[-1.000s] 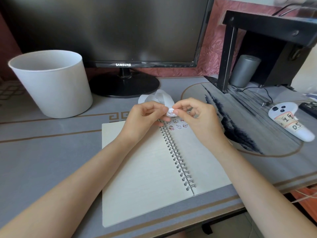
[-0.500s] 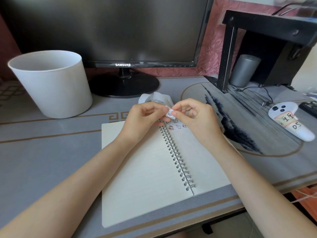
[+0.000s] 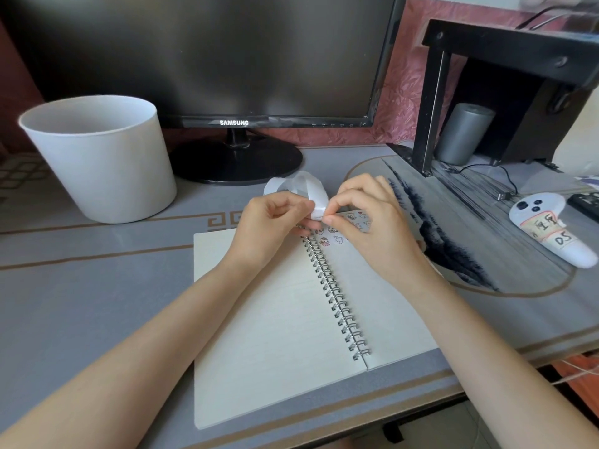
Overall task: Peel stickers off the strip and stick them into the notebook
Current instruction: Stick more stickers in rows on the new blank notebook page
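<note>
Both hands meet above the top edge of the open notebook (image 3: 259, 319), toward 12 o'clock from its centre. The left hand (image 3: 269, 228) has its fingers curled in, pinching the strip (image 3: 301, 189), a glossy white ribbon of backing paper that arcs up in a loose loop toward 12 o'clock. The right hand (image 3: 369, 222) is curled too, its thumb and forefinger nipped together on the strip's lower end, tip to tip with the left hand's. Whether a sticker is lifting there is too small to tell.

The notebook lies flat on the desk (image 3: 81, 303), its matte cream pages faintly ruled and joined by a shiny wire spiral (image 3: 334, 296) running from 12 to 5 o'clock. Small cartoon stickers (image 3: 337, 238) sit in rows at the top of the right page, partly under the right hand.

The desk surface is smooth grey with brown bands and a key pattern. At 10 o'clock stands a round, tapered white tub (image 3: 100, 157) with a matte wall. At 12 o'clock is a dark monitor (image 3: 210, 53) on a round black foot. At 3 o'clock lies a rounded white controller (image 3: 547, 234) with a paper label, and at 2 o'clock a grey cylinder (image 3: 463, 134) stands under a black shelf (image 3: 518, 50).
</note>
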The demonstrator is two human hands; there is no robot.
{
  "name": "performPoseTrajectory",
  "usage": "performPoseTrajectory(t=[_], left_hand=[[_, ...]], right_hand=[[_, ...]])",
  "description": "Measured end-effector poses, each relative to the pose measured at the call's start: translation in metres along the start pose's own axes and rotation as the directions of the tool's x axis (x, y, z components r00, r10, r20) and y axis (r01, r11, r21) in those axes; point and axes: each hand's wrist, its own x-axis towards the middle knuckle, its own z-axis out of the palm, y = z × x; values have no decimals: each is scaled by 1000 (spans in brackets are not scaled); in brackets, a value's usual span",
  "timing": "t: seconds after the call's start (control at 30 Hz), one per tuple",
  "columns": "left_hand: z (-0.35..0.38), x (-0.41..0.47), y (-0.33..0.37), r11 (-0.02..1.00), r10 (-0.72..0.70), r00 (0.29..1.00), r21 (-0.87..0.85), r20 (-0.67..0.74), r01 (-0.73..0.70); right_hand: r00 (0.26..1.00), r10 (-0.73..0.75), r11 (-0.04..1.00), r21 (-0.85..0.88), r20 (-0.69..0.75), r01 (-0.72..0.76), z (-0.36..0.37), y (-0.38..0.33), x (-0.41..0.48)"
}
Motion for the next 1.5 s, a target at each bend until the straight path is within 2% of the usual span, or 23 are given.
performPoseTrajectory(t=[0.07, 0.1, 0.23, 0.37, 0.43, 0.57, 1.07, 1.5], left_hand=[[-1, 1, 0, 1000, 0, 1000, 4, -7, 0], [-1, 1, -1, 1000, -1, 1000, 2, -13, 1], [-1, 2, -2, 1000, -6, 1000, 9, -23, 6], [-2, 3, -3, 1000, -7, 999, 21, -34, 8], [-2, 3, -4, 1000, -8, 999, 24, -34, 9], [-2, 3, -4, 1000, -11, 999, 25, -32, 12], [-2, 2, -3, 999, -23, 999, 31, -28, 24], [-1, 1, -1, 1000, -19, 999, 23, -26, 19]], right_hand=[[1000, 15, 997, 71, 23, -16, -4, -4, 0], [997, 68, 987, 140, 48, -74, -7, -6, 0], [909, 328, 822, 396, 256, -409, -16, -7, 2], [745, 495, 684, 328, 447, -651, -19, -1, 0], [681, 541, 653, 265, 493, -710, -19, 0, -1], [664, 571, 654, 222, 483, -723, -15, 0, -2], [679, 578, 660, 230, 452, -715, -7, 5, -6], [700, 593, 702, 172, 398, -692, 1, 5, -6]])
